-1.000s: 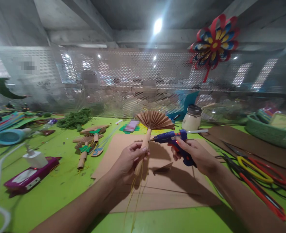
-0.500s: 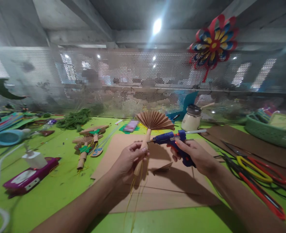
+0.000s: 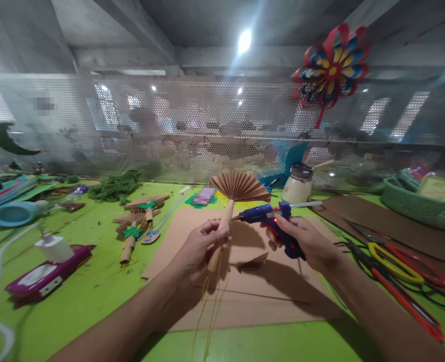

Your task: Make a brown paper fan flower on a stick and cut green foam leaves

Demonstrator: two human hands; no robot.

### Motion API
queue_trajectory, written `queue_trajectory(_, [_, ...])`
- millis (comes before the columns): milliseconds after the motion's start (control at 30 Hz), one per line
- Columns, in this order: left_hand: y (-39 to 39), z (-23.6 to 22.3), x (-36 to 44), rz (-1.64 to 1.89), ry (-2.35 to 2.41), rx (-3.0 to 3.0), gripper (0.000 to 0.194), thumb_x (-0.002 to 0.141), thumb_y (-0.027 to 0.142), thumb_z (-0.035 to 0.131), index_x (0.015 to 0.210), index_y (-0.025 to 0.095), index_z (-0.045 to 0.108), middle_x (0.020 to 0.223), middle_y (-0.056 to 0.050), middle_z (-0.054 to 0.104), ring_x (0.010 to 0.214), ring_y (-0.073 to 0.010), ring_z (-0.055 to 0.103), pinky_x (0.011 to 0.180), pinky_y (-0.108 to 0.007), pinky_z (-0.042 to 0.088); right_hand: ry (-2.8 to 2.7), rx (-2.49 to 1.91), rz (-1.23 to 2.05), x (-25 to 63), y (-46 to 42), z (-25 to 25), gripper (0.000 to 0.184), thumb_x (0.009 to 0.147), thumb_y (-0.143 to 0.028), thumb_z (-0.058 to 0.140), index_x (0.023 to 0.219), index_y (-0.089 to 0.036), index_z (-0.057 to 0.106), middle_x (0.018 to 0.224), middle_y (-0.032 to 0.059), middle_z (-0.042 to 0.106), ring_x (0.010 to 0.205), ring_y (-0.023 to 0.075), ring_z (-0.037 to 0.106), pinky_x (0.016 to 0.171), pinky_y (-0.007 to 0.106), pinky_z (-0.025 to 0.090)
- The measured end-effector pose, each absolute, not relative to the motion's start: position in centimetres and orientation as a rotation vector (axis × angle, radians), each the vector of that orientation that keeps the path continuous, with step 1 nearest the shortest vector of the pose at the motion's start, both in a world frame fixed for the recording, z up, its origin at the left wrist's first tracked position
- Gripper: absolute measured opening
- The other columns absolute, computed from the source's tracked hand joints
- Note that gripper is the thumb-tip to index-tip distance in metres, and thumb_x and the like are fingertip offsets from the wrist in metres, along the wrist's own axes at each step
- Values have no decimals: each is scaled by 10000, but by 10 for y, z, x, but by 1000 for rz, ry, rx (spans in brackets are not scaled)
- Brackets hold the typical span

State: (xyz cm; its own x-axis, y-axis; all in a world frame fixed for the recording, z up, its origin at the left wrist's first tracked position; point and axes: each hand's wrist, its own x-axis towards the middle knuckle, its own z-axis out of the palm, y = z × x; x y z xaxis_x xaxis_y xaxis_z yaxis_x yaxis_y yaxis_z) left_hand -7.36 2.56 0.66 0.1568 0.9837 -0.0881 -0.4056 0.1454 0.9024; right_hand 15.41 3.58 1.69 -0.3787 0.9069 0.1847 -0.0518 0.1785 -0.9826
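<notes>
My left hand [image 3: 199, 251] is closed around the rolled stem of a brown pleated paper fan [image 3: 239, 186], holding it upright above a sheet of brown cardboard [image 3: 245, 296]. Thin yellow strands [image 3: 210, 306] hang below that hand. My right hand [image 3: 305, 241] grips a blue glue gun [image 3: 271, 218] with a red light on its body. The gun's nozzle points left and nearly touches the fan's stem just under the pleats. A white glue stick juts out of the gun's back.
On the green table lie finished paper fans [image 3: 135, 223] to the left, a purple power strip [image 3: 43, 276], red and yellow scissors [image 3: 403, 264], a white jar [image 3: 299, 183] and a green basket [image 3: 422, 203]. A perforated screen stands behind, with a paper flower [image 3: 331, 63] on it.
The glue gun's nozzle has crept slightly left toward the fan's stem. The left hand and the fan have barely moved.
</notes>
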Motion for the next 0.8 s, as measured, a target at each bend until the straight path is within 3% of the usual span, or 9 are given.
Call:
queue_trajectory(200, [28, 6, -77, 1219, 855, 811, 139, 751, 67, 638, 867, 128, 592, 701, -24, 617, 550, -63, 572, 530, -140, 479, -1491, -954, 1216, 164, 42, 17, 387, 832, -508, 561, 797, -134, 653, 709, 44, 610, 607, 133, 534, 556, 253, 384])
queue_trajectory(333, [30, 4, -79, 1216, 865, 807, 156, 754, 100, 639, 882, 151, 567, 714, -17, 614, 521, -81, 574, 476, -171, 478, -1643, -1164, 892, 170, 55, 8, 461, 852, -556, 481, 756, -133, 635, 629, 43, 592, 567, 143, 522, 480, 241, 335])
queue_trajectory(400, [30, 5, -81, 1221, 841, 838, 166, 754, 124, 648, 893, 156, 561, 723, -16, 614, 524, -87, 577, 472, -182, 479, -1758, -1256, 636, 171, 62, 1, 449, 859, -547, 459, 774, -140, 628, 626, 41, 591, 576, 163, 537, 496, 255, 369])
queue_trajectory(500, [30, 9, -84, 1256, 798, 888, 164, 758, 136, 656, 897, 144, 568, 751, -23, 620, 544, -72, 571, 502, -165, 483, -1862, -1356, 319, 173, 72, -11, 348, 838, -474, 510, 866, -154, 644, 748, 64, 643, 688, 203, 574, 600, 289, 420])
queue_trajectory(800, [29, 14, -84, 1319, 790, 916, 203, 703, 121, 698, 872, 128, 584, 757, -26, 636, 561, -78, 583, 522, -171, 492, -2025, -1545, -77, 175, 115, -34, 227, 715, -190, 579, 900, -109, 682, 888, 132, 625, 882, 259, 524, 758, 331, 378])
